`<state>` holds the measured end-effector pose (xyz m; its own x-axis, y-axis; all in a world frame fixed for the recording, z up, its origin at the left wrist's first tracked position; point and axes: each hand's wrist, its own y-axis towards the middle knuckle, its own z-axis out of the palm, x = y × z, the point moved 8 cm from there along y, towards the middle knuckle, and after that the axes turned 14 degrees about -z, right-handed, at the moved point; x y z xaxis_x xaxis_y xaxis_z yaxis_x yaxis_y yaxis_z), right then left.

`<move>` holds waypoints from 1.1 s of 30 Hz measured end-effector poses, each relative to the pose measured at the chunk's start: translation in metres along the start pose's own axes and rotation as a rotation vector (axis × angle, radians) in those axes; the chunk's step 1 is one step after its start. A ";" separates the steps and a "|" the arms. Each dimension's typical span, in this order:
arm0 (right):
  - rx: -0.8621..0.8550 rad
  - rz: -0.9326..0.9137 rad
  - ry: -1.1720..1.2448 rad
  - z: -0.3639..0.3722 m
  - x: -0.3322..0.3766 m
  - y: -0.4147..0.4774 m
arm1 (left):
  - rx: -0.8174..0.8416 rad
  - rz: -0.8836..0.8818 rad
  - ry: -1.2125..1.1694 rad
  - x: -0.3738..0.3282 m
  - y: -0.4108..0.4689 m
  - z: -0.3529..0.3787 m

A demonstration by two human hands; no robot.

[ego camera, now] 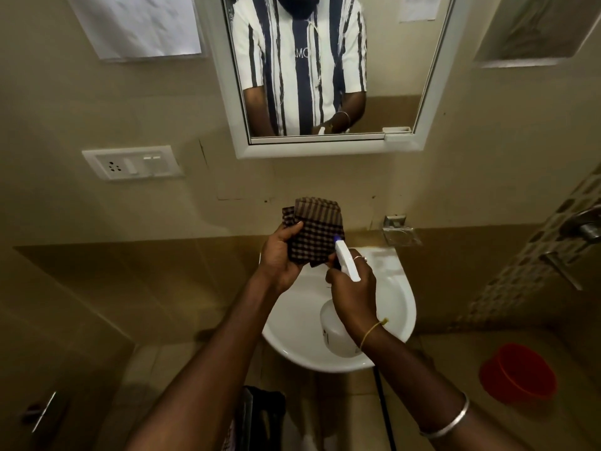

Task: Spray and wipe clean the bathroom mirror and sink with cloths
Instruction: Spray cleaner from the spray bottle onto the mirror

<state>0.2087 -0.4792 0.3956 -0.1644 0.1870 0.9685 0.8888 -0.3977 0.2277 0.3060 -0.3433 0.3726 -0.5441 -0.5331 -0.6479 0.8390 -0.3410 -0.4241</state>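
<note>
Left hand [279,258] grips a folded checked cloth [313,232] (woven, soft); right hand [353,291] clasps a white plastic spray bottle [338,333] over the round glossy sink [395,288].

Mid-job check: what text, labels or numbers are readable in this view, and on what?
"MO": pale letters on the striped shirt reflected in the mirror; reversed and faint, so uncertain.
Paper sheet on the wall: blurred, unreadable.
Second sheet, reflected in the mirror: unreadable.
Spray bottle label: too small to read.
</note>
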 end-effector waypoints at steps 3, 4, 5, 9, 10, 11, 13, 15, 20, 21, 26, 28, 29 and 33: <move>-0.053 0.020 -0.007 -0.014 -0.006 -0.001 | 0.023 -0.008 0.005 0.004 -0.002 0.000; -0.065 0.030 -0.013 -0.019 -0.009 -0.001 | 0.023 -0.011 0.001 0.005 -0.002 -0.001; -0.072 0.036 -0.019 -0.023 -0.011 -0.003 | 0.023 -0.013 -0.002 0.006 -0.002 -0.003; -0.025 0.006 -0.022 -0.026 -0.015 -0.015 | 0.013 -0.015 -0.017 0.010 -0.001 -0.004; 0.002 -0.003 -0.012 -0.023 -0.015 -0.020 | 0.010 -0.018 -0.021 0.011 -0.002 -0.004; 0.030 -0.014 -0.003 -0.020 -0.016 -0.025 | 0.006 -0.019 -0.023 0.012 -0.002 -0.003; 0.076 -0.033 -0.009 -0.013 -0.017 -0.034 | -0.006 -0.022 -0.027 0.013 -0.003 -0.003; 0.096 -0.036 -0.023 -0.008 -0.019 -0.041 | -0.021 -0.020 -0.029 0.015 -0.004 -0.003; 0.058 -0.025 -0.024 -0.006 -0.022 -0.046 | -0.027 -0.020 -0.025 0.017 -0.008 -0.002; 0.052 -0.027 -0.029 -0.009 -0.023 -0.047 | -0.023 -0.018 -0.022 0.016 -0.010 -0.002; -0.016 0.003 -0.043 -0.029 -0.031 -0.042 | -0.007 -0.020 -0.041 0.017 -0.013 -0.003; -0.034 0.016 -0.052 -0.035 -0.035 -0.040 | -0.009 -0.030 -0.052 0.019 -0.012 -0.005; -0.038 0.016 -0.064 -0.037 -0.036 -0.039 | -0.010 -0.033 -0.051 0.020 -0.012 -0.005; -0.035 0.013 -0.073 -0.040 -0.038 -0.040 | -0.014 -0.043 -0.051 0.024 -0.013 -0.003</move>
<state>0.1626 -0.5065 0.3535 -0.1200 0.2457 0.9619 0.8751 -0.4313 0.2193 0.2825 -0.3496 0.3609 -0.5786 -0.5572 -0.5956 0.8143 -0.3537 -0.4602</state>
